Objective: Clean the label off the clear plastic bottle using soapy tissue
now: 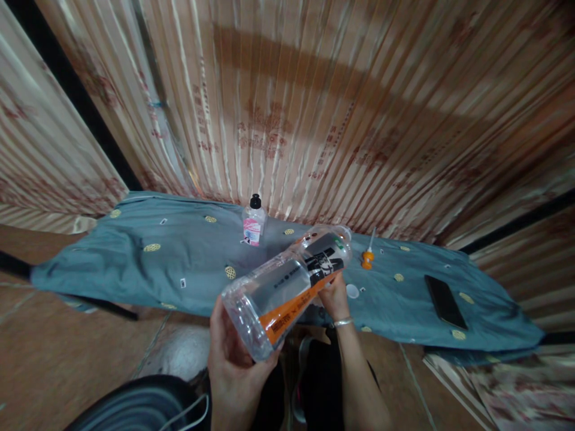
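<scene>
A large clear plastic bottle (287, 287) with an orange and black label is tilted across the middle of the head view, over a cloth-covered table. My left hand (238, 359) is wrapped round its lower end. Under the upper end, my right hand (333, 293) grips the bottle, its fingers partly hidden behind it. An orange pump top with a pale stem (367, 258) stands on the cloth, right of the bottle. Close to my right hand lies a small white disc (353, 291). A clear bottle with a black cap and pink label (254, 224) stands upright farther left.
A black phone (445, 301) lies on the right of the table, which has a teal patterned cloth (135, 257). Behind it hangs a pleated curtain (278, 120) with dark poles at the sides. A dark rounded object (139, 407) is at the lower left.
</scene>
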`<state>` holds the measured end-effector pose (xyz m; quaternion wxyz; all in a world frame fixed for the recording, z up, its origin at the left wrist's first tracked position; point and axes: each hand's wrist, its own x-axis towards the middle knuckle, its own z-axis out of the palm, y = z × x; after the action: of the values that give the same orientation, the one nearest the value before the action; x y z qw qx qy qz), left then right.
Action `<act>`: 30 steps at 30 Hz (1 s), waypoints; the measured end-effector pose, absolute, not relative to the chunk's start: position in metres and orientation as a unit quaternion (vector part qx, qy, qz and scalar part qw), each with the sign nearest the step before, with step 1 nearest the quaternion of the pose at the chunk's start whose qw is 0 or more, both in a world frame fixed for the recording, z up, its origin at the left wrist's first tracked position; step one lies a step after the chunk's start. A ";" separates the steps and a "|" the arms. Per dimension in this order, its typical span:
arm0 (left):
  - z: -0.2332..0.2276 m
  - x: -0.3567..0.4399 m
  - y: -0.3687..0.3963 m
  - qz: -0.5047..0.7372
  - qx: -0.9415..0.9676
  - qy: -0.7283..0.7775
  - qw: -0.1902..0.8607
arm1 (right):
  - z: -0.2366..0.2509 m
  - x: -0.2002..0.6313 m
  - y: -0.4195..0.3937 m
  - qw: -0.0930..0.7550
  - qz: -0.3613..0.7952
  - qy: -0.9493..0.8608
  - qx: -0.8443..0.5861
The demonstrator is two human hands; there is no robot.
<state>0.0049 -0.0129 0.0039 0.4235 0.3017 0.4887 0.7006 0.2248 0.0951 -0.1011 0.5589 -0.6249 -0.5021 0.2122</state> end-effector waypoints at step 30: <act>0.002 0.004 -0.013 0.694 0.293 0.501 0.426 | -0.100 0.224 0.094 0.548 0.191 -0.499 -0.644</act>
<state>0.0044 -0.0134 0.0016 0.4255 0.2927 0.5010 0.6944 0.2238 0.0945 -0.0996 0.5482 -0.6438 -0.4986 0.1907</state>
